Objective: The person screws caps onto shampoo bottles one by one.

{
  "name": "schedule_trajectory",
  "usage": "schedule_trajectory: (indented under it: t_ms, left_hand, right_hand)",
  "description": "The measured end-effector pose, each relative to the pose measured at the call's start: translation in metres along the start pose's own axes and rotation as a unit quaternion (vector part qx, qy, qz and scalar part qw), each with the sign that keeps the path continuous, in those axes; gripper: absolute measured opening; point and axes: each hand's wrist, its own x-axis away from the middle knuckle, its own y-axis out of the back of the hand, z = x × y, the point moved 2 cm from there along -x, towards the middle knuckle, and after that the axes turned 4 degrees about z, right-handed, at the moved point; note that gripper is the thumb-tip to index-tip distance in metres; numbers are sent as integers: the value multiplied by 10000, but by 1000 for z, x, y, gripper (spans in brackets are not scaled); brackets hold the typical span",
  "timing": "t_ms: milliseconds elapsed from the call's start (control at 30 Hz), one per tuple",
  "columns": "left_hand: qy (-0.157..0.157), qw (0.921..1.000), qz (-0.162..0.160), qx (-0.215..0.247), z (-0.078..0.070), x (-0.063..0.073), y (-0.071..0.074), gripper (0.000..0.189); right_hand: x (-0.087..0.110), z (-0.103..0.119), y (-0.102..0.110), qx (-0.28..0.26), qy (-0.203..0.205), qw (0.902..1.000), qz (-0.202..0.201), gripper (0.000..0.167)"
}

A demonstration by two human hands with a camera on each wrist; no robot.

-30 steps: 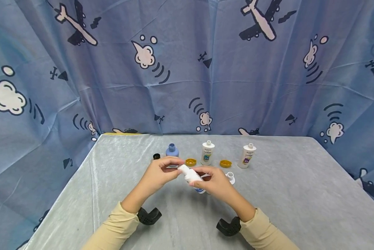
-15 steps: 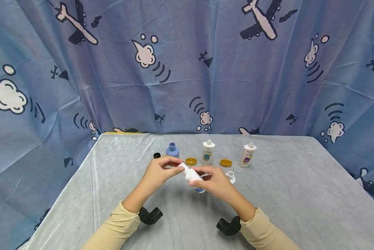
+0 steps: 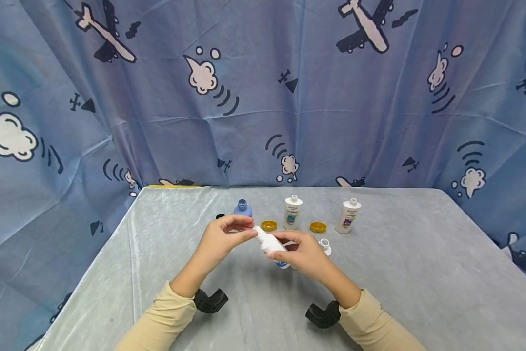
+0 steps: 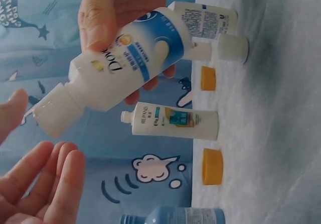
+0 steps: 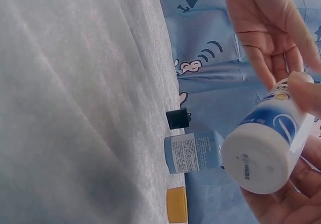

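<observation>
My right hand grips a white Dove bottle with a blue band, tilted in the air so its white cap points toward my left hand. The cap sits on the bottle's neck. Around that cap my left hand is spread, thumb on one side and fingers on the other. In the left wrist view a gap shows between those fingertips and the cap. The right wrist view looks at the bottle's base, with my right thumb along its side.
Uncapped white bottles stand at the back, beside yellow caps. A blue uncapped bottle and a black cap are behind my left hand. Another white bottle and a white cap stand by my right hand.
My left fingers, earlier right at the cap, have loosened and drawn slightly up and away from it. The right hand keeps its grip on the bottle, nearly still.
</observation>
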Motion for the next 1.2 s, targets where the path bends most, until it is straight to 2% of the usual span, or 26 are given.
schedule_trajectory:
  t_ms: [67,167,467,533,600,667,800,867,1067,1200]
  left_hand:
    - [77,9998,-83,-192,1,-1,-1,26]
    - [63,9998,-22,-179,3,-1,-3,23]
    - [-183,9972,667,284,2,1,-1,32]
    - [-216,9965,736,320,0,2,-1,38]
    - [-168,9969,703,324,-2,2,0,43]
    - [-87,9983,536,209,-3,2,1,43]
    - [77,9996,185,-173,-2,0,0,29]
    - [101,9995,160,-267,0,0,-1,24]
    - [-9,9984,567,7,0,1,-1,29]
    - [-223,9962,838,109,-2,3,0,34]
  right_hand:
    - [-1,-1,0,13,3,10000,11,43]
    - [-1,0,0,13,63,10000,41,43]
    - [-1,-1,0,-5,75,9999,70,43]
    - [-1,-1,-1,-8,91,9999,71,43]
    - [-1,-1,-1,-5,132,9999,66,43]
    - [-1,-1,-1,-5,189,9998,46,43]
    - [0,-1,-1,14,332,9994,-19,43]
    - [0,0,-2,36,389,9992,-64,42]
    - [0,-1,-2,-30,205,9998,-28,43]
    - [-1,-2,-2,5,107,9999,-20,43]
